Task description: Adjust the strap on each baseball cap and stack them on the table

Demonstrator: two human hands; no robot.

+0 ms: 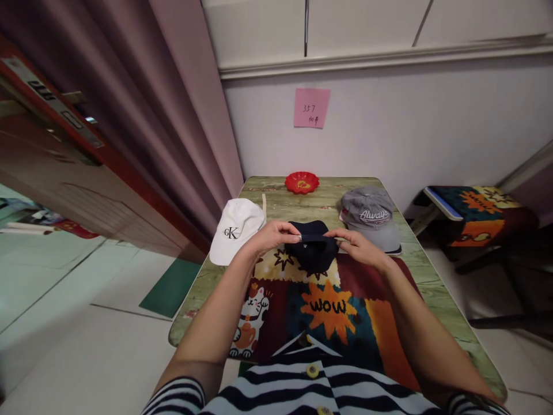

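Note:
A dark navy cap (317, 259) is at the middle of the table, its back strap stretched between my two hands. My left hand (276, 237) pinches the strap's left end between thumb and fingers. At the strap's other end, my right hand (356, 245) pinches it the same way. To the left lies a white cap (242, 222) with black "CK" letters, its strap sticking up behind. A grey cap (367, 210) with white "Always" lettering sits to the right. Under the navy cap spreads a colourful mat (298, 323) printed with "WOW" and a cat.
A red scalloped dish (302, 182) stands at the far edge of the wood-patterned table (436, 276). Behind it, a pink note (311, 108) is stuck to the wall. A purple curtain (190, 104) and a door are on the left, a stool with a printed cover (479, 213) on the right.

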